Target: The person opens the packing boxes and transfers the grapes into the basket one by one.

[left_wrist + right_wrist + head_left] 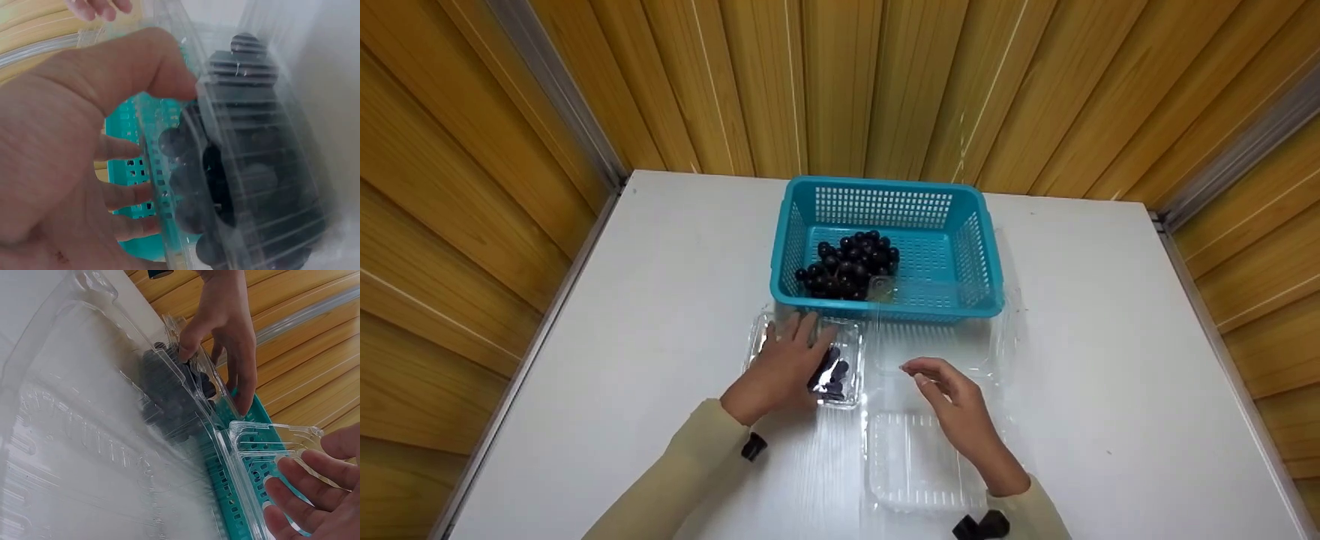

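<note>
The left hand (787, 364) rests on the small box (849, 371), fingers spread over its top; in the left wrist view the thumb bends against the near edge while the other fingers reach along the far side. Dark grapes (832, 386) show inside (whether the lid is fully closed, I cannot tell). This box sits on the table (682, 285), just off the 6 o'clock side of the basket (926, 255).

The right hand (956, 401) hovers over the large box (904, 465), fingers slightly bent and apart in the right wrist view, with nothing visible in them. I cannot tell whether they touch the clear plastic. The large box runs long from 12 to 6, its 12 o'clock half overlapping the basket's front rim.

The relation that counts: the small box lies directly under the left fingers, so that hand is nearer; from the right fingers it is at 9 o'clock. The bunch (855, 262) in the basket is at 1 o'clock from the left hand, 11 from the right.
</note>
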`<state>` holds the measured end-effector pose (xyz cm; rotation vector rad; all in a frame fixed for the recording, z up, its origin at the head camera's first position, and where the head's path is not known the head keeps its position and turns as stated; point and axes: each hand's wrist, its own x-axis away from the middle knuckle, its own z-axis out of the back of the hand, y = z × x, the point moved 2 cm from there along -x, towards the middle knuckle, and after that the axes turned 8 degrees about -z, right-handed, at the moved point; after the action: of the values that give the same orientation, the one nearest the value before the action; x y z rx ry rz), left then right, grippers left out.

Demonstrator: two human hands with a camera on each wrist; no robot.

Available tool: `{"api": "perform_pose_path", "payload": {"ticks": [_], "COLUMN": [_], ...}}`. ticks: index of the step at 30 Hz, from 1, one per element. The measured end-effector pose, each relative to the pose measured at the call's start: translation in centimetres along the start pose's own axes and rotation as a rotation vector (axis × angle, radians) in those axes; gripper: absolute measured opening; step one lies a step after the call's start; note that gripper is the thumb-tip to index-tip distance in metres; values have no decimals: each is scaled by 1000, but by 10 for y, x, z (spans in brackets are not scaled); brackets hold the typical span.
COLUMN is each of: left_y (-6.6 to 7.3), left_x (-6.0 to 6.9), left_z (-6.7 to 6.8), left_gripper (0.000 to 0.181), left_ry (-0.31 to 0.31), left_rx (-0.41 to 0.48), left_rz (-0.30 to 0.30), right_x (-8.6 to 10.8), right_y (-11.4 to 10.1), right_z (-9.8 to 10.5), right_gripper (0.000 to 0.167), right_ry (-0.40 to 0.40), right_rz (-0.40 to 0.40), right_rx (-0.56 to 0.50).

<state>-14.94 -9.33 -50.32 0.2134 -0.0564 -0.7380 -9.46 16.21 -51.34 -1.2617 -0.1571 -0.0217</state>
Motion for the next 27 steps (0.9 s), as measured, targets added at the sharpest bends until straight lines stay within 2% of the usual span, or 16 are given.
{"api": "perform_pose_path", "payload": {"ticks": [5,8,11,16,27], "left_y": [3,3,3,1,-3], "left_x": [-4,-5,-6,-5,2], "left_z": [-6,-7,-8,-9,-10], "left_gripper": [96,109,111,110,91], "left_ry": [3,31,69,72,49], "left_rx": [-68,-83,-94,-79,47], "left_rz": [37,41,32,39,75], "right_x": [0,-1,-2,-3,-3], "right_y": [0,0,0,-1,-4], "right_z": [0,0,-1,-3,-7], "right_gripper": [21,21,21,21,24], "right_ry": [-7,-13,-14,-11,-18], "right_rz": [-4,-15,-26,-33,-37], "right_rx": [21,34,49,82,76]}}
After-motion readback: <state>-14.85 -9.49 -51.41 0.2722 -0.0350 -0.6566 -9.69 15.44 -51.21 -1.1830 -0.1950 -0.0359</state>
